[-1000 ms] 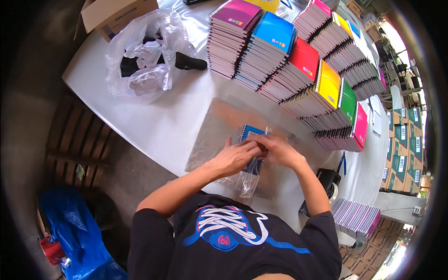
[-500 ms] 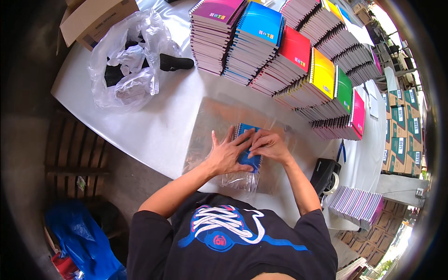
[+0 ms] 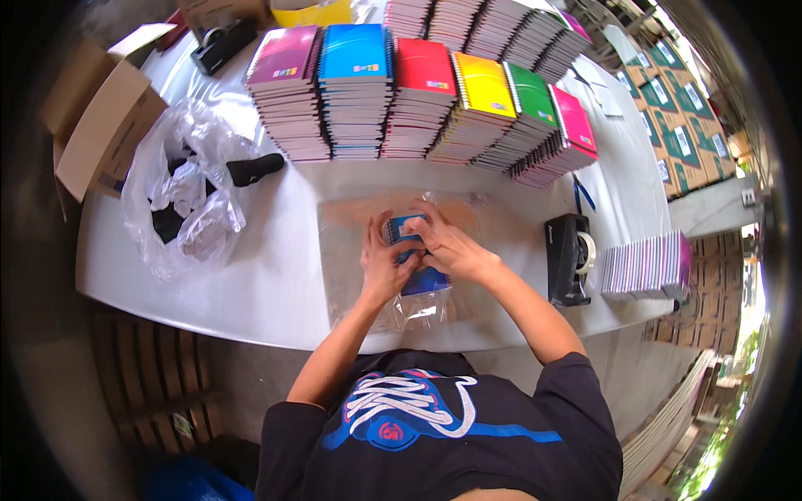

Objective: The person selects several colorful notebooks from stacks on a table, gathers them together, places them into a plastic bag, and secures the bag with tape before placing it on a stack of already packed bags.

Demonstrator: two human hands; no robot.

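Head view, looking down: nearest is the person's dark shirt (image 3: 493, 468), and past it crinkled clear plastic (image 3: 418, 313) covers the lower end of a small blue spiral notebook (image 3: 428, 282). The notebook lies on a clear sheet (image 3: 347, 275) on the pale table (image 3: 251, 292), beneath both hands. The left hand (image 3: 388, 269) curls over its coil side, the right hand (image 3: 447, 248) arches over its upper right; their fingertips come close together above the cover, and I cannot tell whether they pinch anything. To the right stand a black tape dispenser (image 3: 561, 259) and a notebook stack (image 3: 643, 269). Farther off, left, sits a clear bag (image 3: 142, 230); beyond the hands, colourful notebook stacks (image 3: 355, 100) form a row; farthest right, piled cartons (image 3: 681, 117).
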